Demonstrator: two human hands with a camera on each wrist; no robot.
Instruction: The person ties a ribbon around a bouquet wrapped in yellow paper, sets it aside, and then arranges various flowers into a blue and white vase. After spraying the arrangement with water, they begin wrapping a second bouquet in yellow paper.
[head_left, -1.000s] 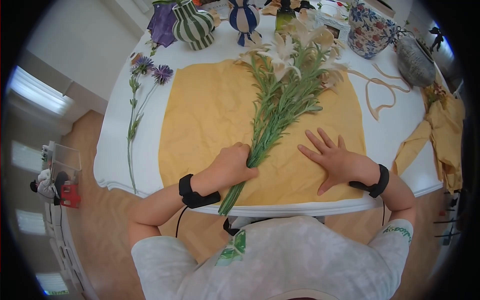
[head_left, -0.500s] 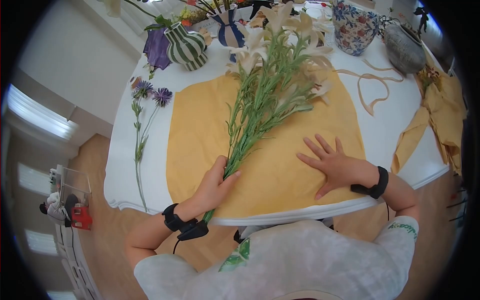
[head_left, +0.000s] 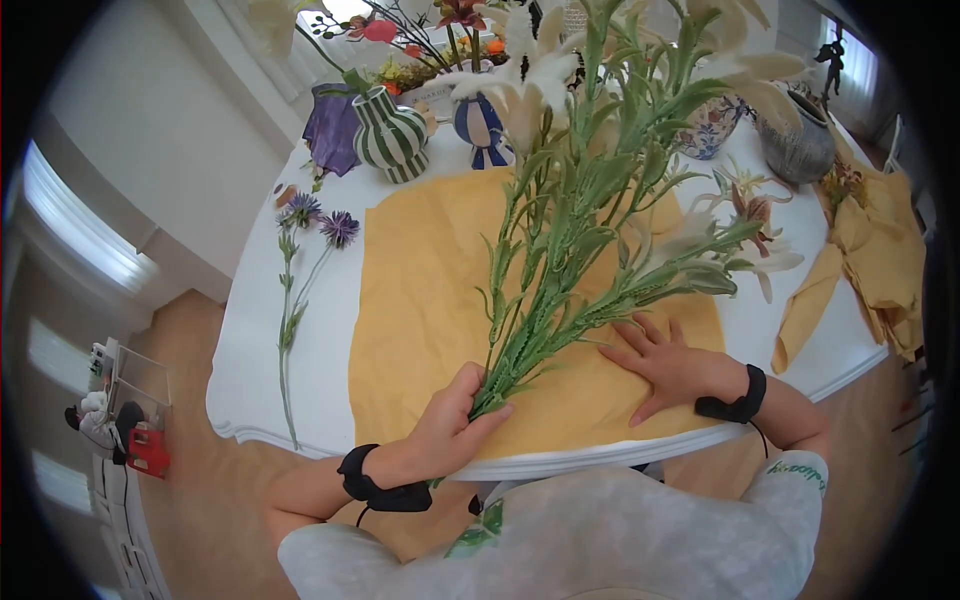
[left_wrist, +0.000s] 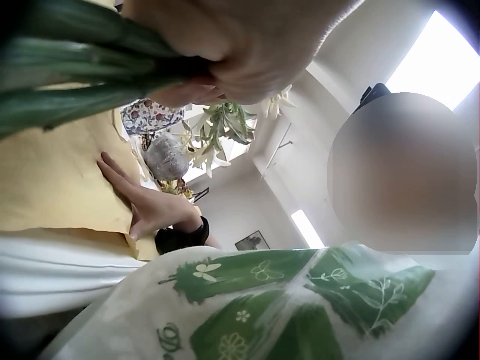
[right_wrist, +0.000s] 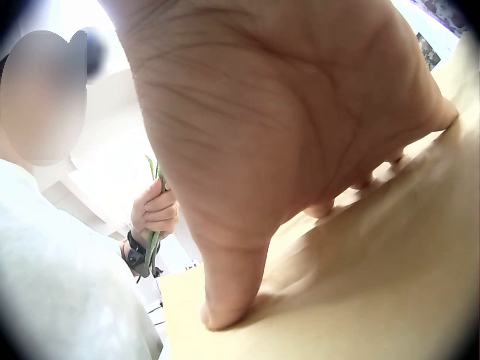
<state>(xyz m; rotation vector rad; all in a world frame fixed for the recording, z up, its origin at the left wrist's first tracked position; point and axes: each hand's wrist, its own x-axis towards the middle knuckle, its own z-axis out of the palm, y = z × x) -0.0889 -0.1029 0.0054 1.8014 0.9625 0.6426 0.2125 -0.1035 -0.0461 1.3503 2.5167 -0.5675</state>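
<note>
Flowers [head_left: 530, 90] slanted forward and rightward from the left hand [head_left: 442, 430], whose fingers gripped the stems near their lower ends, above the yellow sheet [head_left: 415, 300]. The right hand [head_left: 672, 375], fingers spread, rested on the sheet, farther from the grip.

Vases [head_left: 392, 140], purple flowers [head_left: 341, 230] and a yellow sheet [head_left: 420, 290] on 1 white table [head_left: 243, 360] suggest a floral workshop.
</note>
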